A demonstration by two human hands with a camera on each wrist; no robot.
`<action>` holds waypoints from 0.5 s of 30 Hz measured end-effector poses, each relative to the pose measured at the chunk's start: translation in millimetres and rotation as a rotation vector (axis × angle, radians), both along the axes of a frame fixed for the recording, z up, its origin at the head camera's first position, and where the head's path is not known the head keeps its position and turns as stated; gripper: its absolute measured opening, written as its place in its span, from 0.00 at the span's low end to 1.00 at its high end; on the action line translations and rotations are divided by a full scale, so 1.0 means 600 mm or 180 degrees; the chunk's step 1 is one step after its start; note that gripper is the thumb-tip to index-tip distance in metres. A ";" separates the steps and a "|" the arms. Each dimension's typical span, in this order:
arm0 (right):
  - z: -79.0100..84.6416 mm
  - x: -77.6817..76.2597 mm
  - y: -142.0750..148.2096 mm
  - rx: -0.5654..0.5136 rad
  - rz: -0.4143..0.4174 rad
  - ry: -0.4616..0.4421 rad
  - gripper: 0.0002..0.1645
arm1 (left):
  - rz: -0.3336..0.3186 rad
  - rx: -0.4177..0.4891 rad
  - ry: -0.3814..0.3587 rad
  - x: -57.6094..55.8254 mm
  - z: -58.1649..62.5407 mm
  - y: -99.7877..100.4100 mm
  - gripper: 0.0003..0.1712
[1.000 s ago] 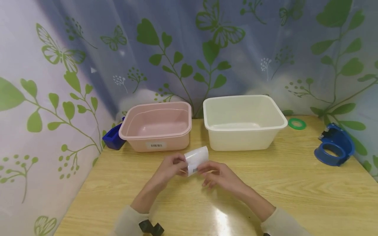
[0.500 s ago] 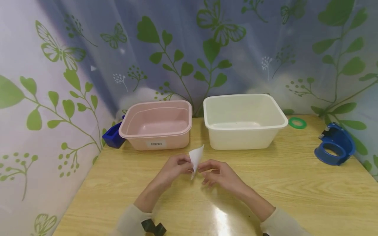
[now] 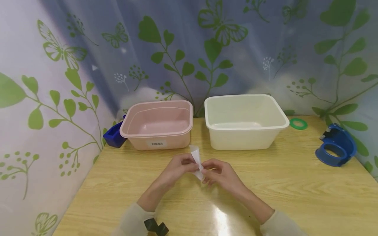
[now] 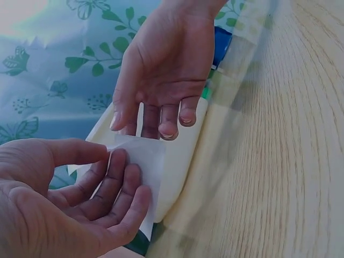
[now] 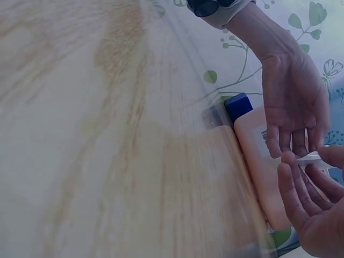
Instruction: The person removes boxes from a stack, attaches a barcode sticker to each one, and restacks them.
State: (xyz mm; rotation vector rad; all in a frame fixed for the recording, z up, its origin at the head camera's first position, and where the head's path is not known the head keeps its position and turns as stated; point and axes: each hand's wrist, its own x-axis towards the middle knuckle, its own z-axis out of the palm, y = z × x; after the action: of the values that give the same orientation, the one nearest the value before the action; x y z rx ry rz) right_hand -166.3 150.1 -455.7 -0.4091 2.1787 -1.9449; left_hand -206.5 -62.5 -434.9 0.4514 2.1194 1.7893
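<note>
A small white paper sheet (image 3: pixel 195 154) stands on edge between the two hands, above the table's middle. My left hand (image 3: pixel 177 168) pinches its left side between thumb and fingers. From the other side, my right hand (image 3: pixel 222 173) pinches the sheet's edge with thumb and forefinger. In the left wrist view the sheet (image 4: pixel 150 161) hangs flat behind the left fingertips, with the right hand (image 4: pixel 172 64) reaching in from above. Only a thin strip of the sheet (image 5: pixel 310 158) shows between the hands in the right wrist view.
Behind the hands stand a pink basin (image 3: pixel 160 141) with a barcode label and a white basin (image 3: pixel 240 139). A blue holder (image 3: pixel 115 136) sits at the far left. At the right lie a green tape ring (image 3: pixel 298 124) and a blue tape dispenser (image 3: pixel 336 147). The table (image 3: pixel 295 190) is wooden.
The sheet has turned from its barcoded face showing to nearly edge-on, its top swinging left. My right fingers, first loosely at its edge, have come in to pinch it; my left hand moved slightly right.
</note>
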 end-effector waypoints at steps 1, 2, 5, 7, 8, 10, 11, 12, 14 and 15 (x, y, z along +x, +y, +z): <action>0.000 0.000 0.000 -0.0020 -0.0024 0.0003 0.19 | -0.0014 -0.0003 0.0001 0.000 -0.001 0.000 0.09; -0.001 0.001 0.000 -0.0046 -0.0044 -0.0001 0.18 | -0.0026 -0.0009 -0.0001 0.000 -0.001 0.000 0.09; 0.000 0.002 -0.001 -0.0104 -0.0106 -0.0016 0.17 | -0.0050 -0.0018 -0.0025 -0.001 -0.001 0.000 0.09; 0.000 0.002 -0.002 -0.0099 -0.0166 -0.0029 0.15 | -0.0054 -0.0020 -0.0046 -0.002 -0.001 0.000 0.09; 0.001 0.002 -0.002 -0.0089 -0.0198 -0.0041 0.15 | -0.0060 -0.0014 -0.0049 -0.002 -0.001 -0.001 0.10; 0.002 0.002 -0.001 -0.0036 -0.0273 -0.0049 0.13 | -0.0076 0.0001 -0.0070 -0.002 -0.003 -0.002 0.11; 0.003 0.003 -0.001 -0.0011 -0.0310 -0.0049 0.12 | -0.0088 0.0011 -0.0079 -0.002 -0.003 -0.002 0.12; 0.004 0.004 0.000 0.0006 -0.0344 -0.0050 0.11 | -0.0099 0.0019 -0.0092 -0.002 -0.004 -0.003 0.13; 0.006 0.003 0.002 0.0043 -0.0400 -0.0033 0.10 | -0.0119 0.0024 -0.0111 -0.002 -0.005 -0.004 0.14; 0.006 0.002 0.003 0.0062 -0.0427 -0.0019 0.09 | -0.0124 0.0016 -0.0123 -0.003 -0.007 -0.003 0.14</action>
State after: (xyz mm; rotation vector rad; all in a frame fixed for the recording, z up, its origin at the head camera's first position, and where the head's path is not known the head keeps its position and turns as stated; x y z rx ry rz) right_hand -164.9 152.2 -452.2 -0.2598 2.2736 -1.9871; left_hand -208.4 -64.4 -438.8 0.4526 2.0667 1.7681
